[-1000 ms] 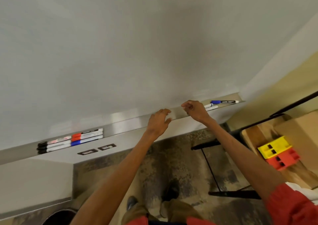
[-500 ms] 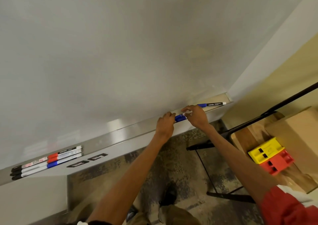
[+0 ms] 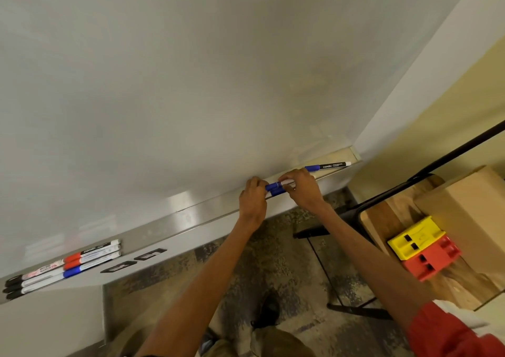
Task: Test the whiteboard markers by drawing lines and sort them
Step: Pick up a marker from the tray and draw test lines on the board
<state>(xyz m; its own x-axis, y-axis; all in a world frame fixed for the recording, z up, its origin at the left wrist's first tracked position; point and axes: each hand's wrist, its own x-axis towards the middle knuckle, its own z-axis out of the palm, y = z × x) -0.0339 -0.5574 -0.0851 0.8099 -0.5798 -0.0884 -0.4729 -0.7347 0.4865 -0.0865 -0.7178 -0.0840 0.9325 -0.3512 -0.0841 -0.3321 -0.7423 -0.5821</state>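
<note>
A blank whiteboard [image 3: 191,83] fills the upper view, with a metal tray [image 3: 191,217] along its bottom edge. Over the tray's right part, my left hand [image 3: 252,201] and my right hand [image 3: 302,190] both grip a blue-capped marker [image 3: 276,186], the left at the cap end, the right on the white barrel. Another blue-capped marker [image 3: 328,166] lies on the tray just right of my hands. At the tray's far left lies a group of several markers [image 3: 68,266] with black, red and blue caps.
Right of the board stands a wooden table [image 3: 382,220] with a cardboard box [image 3: 470,220] and yellow [image 3: 415,237] and red [image 3: 434,258] plastic blocks. A black metal stand [image 3: 355,307] sits on the mottled floor below.
Both hands came together over the tray and picked up a blue-capped marker, now held between them. The view shifted right, so the marker group moved left in the frame.
</note>
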